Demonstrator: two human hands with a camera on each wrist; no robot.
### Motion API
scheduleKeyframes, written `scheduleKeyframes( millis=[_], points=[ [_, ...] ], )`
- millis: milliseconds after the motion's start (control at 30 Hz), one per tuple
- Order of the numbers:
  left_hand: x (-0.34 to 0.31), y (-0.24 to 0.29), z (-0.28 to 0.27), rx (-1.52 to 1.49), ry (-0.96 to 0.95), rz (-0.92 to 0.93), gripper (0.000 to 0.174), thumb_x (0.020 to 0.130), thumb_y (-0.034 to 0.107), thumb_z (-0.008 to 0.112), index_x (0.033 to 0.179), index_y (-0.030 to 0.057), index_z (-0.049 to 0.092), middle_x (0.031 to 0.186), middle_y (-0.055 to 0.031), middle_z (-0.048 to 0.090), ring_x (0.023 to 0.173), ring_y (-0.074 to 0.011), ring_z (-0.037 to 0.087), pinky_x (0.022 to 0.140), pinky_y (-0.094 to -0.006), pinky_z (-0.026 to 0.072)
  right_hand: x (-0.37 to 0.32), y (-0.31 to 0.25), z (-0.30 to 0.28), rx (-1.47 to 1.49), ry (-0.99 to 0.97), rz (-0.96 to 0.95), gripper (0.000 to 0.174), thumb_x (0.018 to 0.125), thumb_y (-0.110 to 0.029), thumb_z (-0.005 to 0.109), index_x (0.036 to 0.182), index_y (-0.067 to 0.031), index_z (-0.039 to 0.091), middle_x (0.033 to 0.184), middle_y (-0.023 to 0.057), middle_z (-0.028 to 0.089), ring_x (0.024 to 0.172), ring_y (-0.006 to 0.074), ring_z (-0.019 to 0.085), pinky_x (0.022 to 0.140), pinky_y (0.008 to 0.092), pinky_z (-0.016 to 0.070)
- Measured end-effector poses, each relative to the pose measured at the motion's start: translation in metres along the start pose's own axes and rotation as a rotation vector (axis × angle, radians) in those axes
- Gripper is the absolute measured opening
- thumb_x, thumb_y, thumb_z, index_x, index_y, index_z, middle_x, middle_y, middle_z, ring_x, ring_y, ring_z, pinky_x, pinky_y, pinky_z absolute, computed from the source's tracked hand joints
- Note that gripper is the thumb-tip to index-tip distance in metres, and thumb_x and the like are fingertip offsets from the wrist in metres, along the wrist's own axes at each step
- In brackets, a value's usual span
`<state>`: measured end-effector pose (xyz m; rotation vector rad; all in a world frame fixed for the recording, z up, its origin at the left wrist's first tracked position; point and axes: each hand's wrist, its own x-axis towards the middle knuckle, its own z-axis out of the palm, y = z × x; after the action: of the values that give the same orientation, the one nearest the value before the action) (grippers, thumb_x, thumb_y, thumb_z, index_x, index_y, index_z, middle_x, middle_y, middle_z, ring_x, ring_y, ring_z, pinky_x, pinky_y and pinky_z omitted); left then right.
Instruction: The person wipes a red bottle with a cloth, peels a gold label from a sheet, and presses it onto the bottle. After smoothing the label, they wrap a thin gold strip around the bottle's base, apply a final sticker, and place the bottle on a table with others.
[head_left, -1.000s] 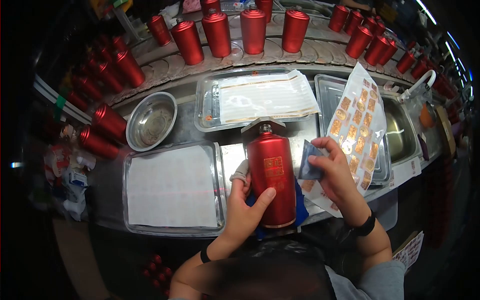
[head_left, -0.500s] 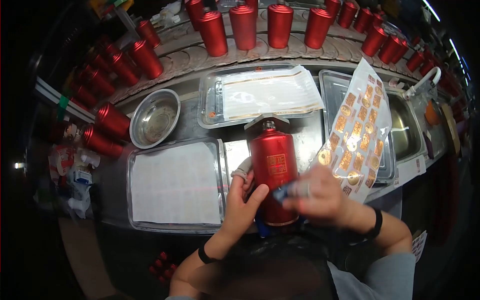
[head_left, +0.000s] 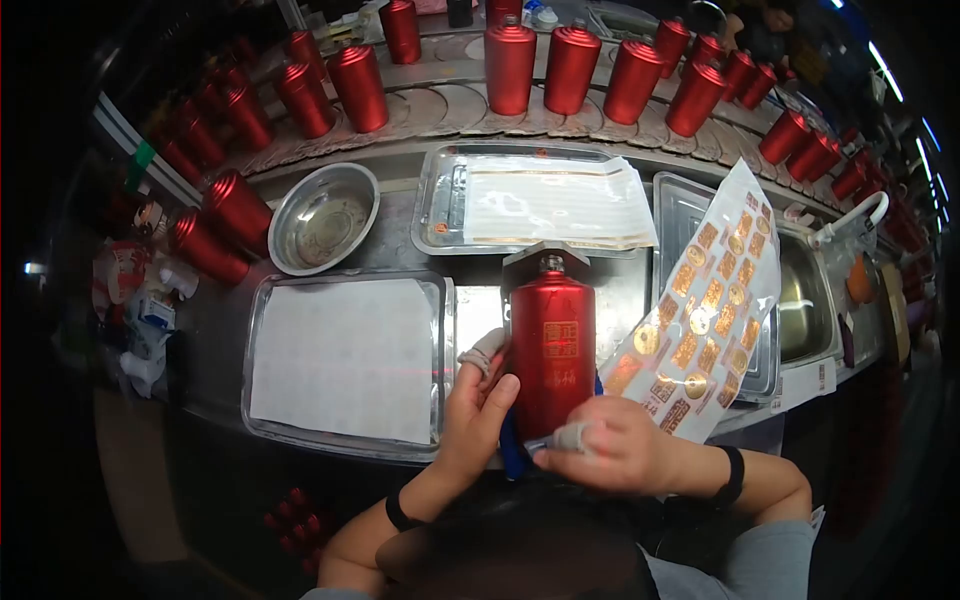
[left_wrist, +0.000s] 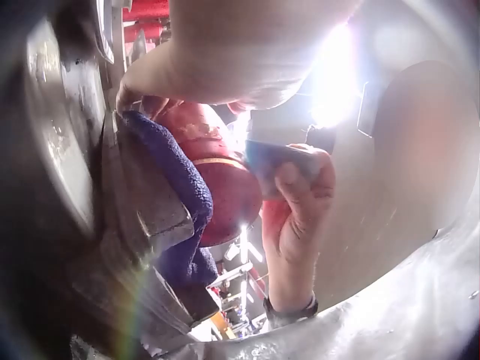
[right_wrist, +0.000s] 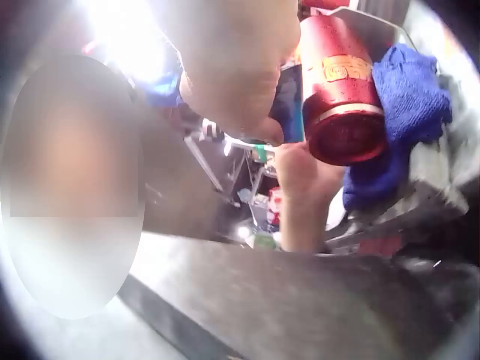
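A red bottle [head_left: 553, 340] with gold characters on its front leans on a blue cloth [left_wrist: 174, 161] over a metal stand. My left hand [head_left: 478, 405] holds the bottle's left side, thumb at its lower edge and fingers partly hidden behind; a pale cover wraps one finger. My right hand [head_left: 620, 445] pinches a thin dark blue flat piece [left_wrist: 274, 161] by the bottle's lower right side. In the right wrist view that piece [right_wrist: 287, 109] lies right along the bottle's side. Pale covers also wrap fingers of the right hand.
A sheet of gold stickers [head_left: 705, 310] drapes over a tray at the right, near a sink [head_left: 800, 300]. At the left stand a tray with white sheets [head_left: 345, 360] and a metal bowl [head_left: 325, 220]. Several red bottles [head_left: 510, 65] line a conveyor [head_left: 430, 105] behind.
My right hand with the flat piece has come in from the right, across the bottle's front, down to its lower right. The left thumb has slid off the bottle's front. Conveyor bottles have shifted.
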<state>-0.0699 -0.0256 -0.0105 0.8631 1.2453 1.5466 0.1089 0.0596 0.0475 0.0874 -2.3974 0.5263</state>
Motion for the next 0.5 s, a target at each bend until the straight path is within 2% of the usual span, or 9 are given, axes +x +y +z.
scheduleKeyframes(
  millis=[100,167,233,267,300,333,367,400,500],
  points=[
    [-0.007,-0.004,0.002,0.123,0.001,0.045,0.063,0.097,0.018,0.058,0.147,-0.0075,0.031,0.149,-0.0223,0.041,0.141,-0.0274,0.038,0.115,-0.037,0.03,0.014,0.047,-0.005,0.156,0.367,0.685,0.02,0.069,-0.009,0.078,0.087,-0.0094,0.068,0.083,0.0044,0.063,0.073,0.0227,0.063,0.065,0.0328,0.0538],
    [-0.006,0.003,-0.006,0.328,-0.027,0.133,0.065,0.096,0.02,0.061,0.146,-0.0087,0.033,0.148,-0.0237,0.042,0.14,-0.0282,0.039,0.114,-0.0363,0.0307,-0.005,0.049,-0.001,0.01,0.312,0.39,0.019,0.071,-0.008,0.077,0.089,-0.0086,0.07,0.082,0.006,0.063,0.072,0.0235,0.063,0.067,0.033,0.0539],
    [-0.003,0.017,-0.012,0.589,-0.085,0.276,0.065,0.093,0.03,0.064,0.144,-0.0035,0.043,0.148,-0.0259,0.042,0.14,-0.0347,0.04,0.114,-0.0477,0.027,-0.023,0.041,0.003,-0.128,0.236,0.082,0.018,0.073,-0.006,0.076,0.091,-0.0078,0.071,0.081,0.0077,0.063,0.071,0.0242,0.063,0.068,0.0333,0.0541],
    [0.005,0.023,-0.018,0.766,-0.146,0.372,0.064,0.093,0.033,0.064,0.143,-0.0012,0.045,0.149,-0.0255,0.041,0.14,-0.0366,0.039,0.114,-0.0512,0.0251,-0.027,0.023,-0.001,-0.081,0.168,0.029,0.021,0.071,-0.005,0.075,0.091,-0.0078,0.071,0.08,0.0081,0.062,0.072,0.0246,0.063,0.07,0.0334,0.0544],
    [0.013,0.027,-0.019,0.94,-0.203,0.462,0.063,0.092,0.035,0.064,0.143,0.001,0.047,0.15,-0.0252,0.04,0.14,-0.0385,0.039,0.114,-0.0547,0.0232,-0.026,0.012,-0.005,0.098,0.092,0.134,0.023,0.069,-0.005,0.076,0.091,-0.0076,0.07,0.078,0.0071,0.061,0.072,0.024,0.062,0.068,0.0341,0.0526],
    [0.021,0.029,-0.011,0.874,-0.157,0.484,0.055,0.092,0.039,0.062,0.14,0.0132,0.055,0.155,-0.0224,0.035,0.142,-0.0409,0.034,0.112,-0.0637,0.0159,-0.021,0.012,-0.011,0.133,0.117,0.296,0.022,0.069,-0.005,0.075,0.091,-0.0069,0.069,0.077,0.0068,0.061,0.073,0.0243,0.062,0.066,0.0346,0.0511],
    [0.031,0.033,-0.007,0.967,-0.197,0.518,0.052,0.093,0.039,0.061,0.139,0.0163,0.056,0.156,-0.0212,0.033,0.143,-0.0406,0.032,0.112,-0.0642,0.0147,-0.016,0.016,-0.015,0.163,0.153,0.467,0.022,0.07,-0.004,0.075,0.09,-0.0062,0.069,0.077,0.0066,0.06,0.073,0.0246,0.062,0.065,0.035,0.0496],
    [0.043,0.036,-0.004,1.06,-0.235,0.56,0.049,0.093,0.039,0.06,0.139,0.0194,0.057,0.157,-0.02,0.032,0.144,-0.0403,0.031,0.112,-0.0647,0.0135,-0.013,0.025,-0.013,0.103,0.333,0.604,0.021,0.068,-0.001,0.073,0.088,-0.0046,0.067,0.078,0.0065,0.06,0.074,0.0265,0.062,0.064,0.0367,0.0473],
    [0.049,0.043,0.002,1.198,-0.32,0.615,0.042,0.094,0.039,0.058,0.134,0.0289,0.061,0.158,-0.0172,0.03,0.145,-0.039,0.028,0.11,-0.0687,0.0103,-0.028,0.024,-0.009,0.024,0.202,0.207,0.028,0.065,0.001,0.071,0.092,-0.0045,0.069,0.082,0.0079,0.061,0.074,0.029,0.061,0.065,0.0388,0.0496]
  ],
)
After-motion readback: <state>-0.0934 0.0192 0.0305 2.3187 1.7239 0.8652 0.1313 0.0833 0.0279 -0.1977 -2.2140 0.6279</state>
